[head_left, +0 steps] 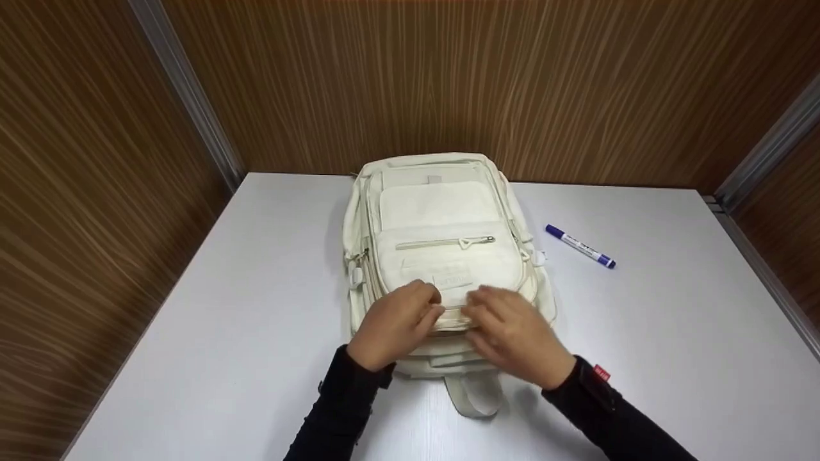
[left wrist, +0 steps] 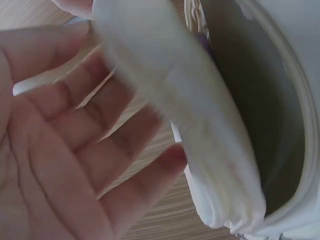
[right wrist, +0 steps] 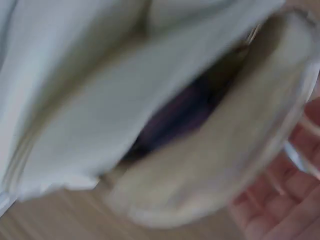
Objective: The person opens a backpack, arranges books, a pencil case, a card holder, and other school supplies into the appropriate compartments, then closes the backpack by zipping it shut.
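A cream backpack (head_left: 442,205) lies on the table, its carry loop toward me. Its front pocket gapes, as the left wrist view shows, with a dark lining (left wrist: 260,110). My left hand (head_left: 397,326) pinches the pocket's flap (left wrist: 165,75) at its rim, thumb at the edge and fingers behind. Across from it, my blurred right hand (head_left: 512,333) is at the same rim. In the right wrist view its fingers (right wrist: 280,200) pass behind the flap, their tips hidden, while in the head view its thumb stands apart. Something dark purple (right wrist: 180,115) shows inside the pocket.
A blue-capped marker (head_left: 580,246) lies on the white table (head_left: 243,288), right of the backpack. Wood-grain panels (head_left: 448,83) stand behind and along both sides. The backpack's loop (head_left: 477,397) lies below the hands.
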`<act>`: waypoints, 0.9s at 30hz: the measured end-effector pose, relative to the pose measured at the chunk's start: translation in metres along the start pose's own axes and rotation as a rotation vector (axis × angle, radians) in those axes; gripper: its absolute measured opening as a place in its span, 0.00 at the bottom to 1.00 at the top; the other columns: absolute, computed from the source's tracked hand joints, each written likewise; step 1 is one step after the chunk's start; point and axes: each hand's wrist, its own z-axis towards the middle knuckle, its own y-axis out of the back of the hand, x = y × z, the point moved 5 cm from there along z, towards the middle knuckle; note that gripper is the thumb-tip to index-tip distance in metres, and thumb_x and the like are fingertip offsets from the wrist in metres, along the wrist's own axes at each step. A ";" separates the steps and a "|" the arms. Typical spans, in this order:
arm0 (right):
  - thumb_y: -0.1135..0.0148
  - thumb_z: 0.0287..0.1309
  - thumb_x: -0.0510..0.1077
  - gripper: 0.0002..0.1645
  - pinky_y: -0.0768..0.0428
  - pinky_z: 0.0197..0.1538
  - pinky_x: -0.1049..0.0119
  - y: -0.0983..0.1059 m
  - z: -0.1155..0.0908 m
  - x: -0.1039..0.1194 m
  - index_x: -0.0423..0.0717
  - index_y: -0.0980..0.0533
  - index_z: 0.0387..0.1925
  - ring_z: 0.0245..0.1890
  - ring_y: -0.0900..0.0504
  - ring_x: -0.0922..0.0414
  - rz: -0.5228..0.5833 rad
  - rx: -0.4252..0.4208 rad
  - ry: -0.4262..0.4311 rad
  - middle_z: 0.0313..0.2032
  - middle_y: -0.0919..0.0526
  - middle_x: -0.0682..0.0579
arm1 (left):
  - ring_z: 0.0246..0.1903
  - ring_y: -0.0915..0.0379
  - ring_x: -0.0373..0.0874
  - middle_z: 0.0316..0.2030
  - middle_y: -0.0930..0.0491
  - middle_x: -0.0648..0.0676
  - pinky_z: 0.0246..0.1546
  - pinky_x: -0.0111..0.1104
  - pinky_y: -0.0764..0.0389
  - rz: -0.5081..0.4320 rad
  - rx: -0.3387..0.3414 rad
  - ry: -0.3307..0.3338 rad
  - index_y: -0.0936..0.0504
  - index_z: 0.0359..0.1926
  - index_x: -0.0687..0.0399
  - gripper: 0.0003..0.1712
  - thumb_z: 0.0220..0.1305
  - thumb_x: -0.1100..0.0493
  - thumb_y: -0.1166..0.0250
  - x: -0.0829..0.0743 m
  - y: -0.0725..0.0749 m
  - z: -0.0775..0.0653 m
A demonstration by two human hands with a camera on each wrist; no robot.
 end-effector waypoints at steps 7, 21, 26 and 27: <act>0.26 0.45 0.60 0.38 0.24 0.62 0.55 -0.036 0.001 0.043 0.49 0.23 0.57 0.60 0.23 0.47 -0.057 0.106 0.122 0.55 0.18 0.50 | 0.67 0.37 0.65 0.67 0.30 0.61 0.68 0.50 0.34 0.118 -0.154 0.189 0.25 0.62 0.56 0.24 0.68 0.54 0.40 0.039 -0.002 -0.001; 0.27 0.48 0.54 0.18 0.19 0.56 0.63 -0.046 -0.006 0.034 0.49 0.17 0.39 0.55 0.18 0.50 -0.011 0.121 0.072 0.41 0.14 0.55 | 0.74 0.57 0.68 0.76 0.49 0.57 0.72 0.56 0.43 0.201 0.011 0.239 0.35 0.71 0.49 0.35 0.66 0.48 0.39 0.057 -0.029 -0.003; 0.27 0.49 0.53 0.19 0.18 0.54 0.61 -0.042 -0.015 0.023 0.49 0.16 0.41 0.56 0.18 0.50 0.045 0.135 0.051 0.43 0.13 0.54 | 0.75 0.62 0.68 0.78 0.53 0.55 0.73 0.56 0.47 0.221 0.050 0.209 0.38 0.73 0.50 0.39 0.65 0.44 0.39 0.054 -0.037 -0.003; 0.27 0.49 0.53 0.19 0.18 0.54 0.60 -0.041 -0.018 0.021 0.49 0.16 0.42 0.56 0.18 0.50 0.056 0.137 0.048 0.44 0.13 0.54 | 0.75 0.63 0.68 0.78 0.54 0.55 0.73 0.56 0.48 0.222 0.057 0.206 0.39 0.73 0.50 0.40 0.65 0.44 0.39 0.053 -0.038 -0.003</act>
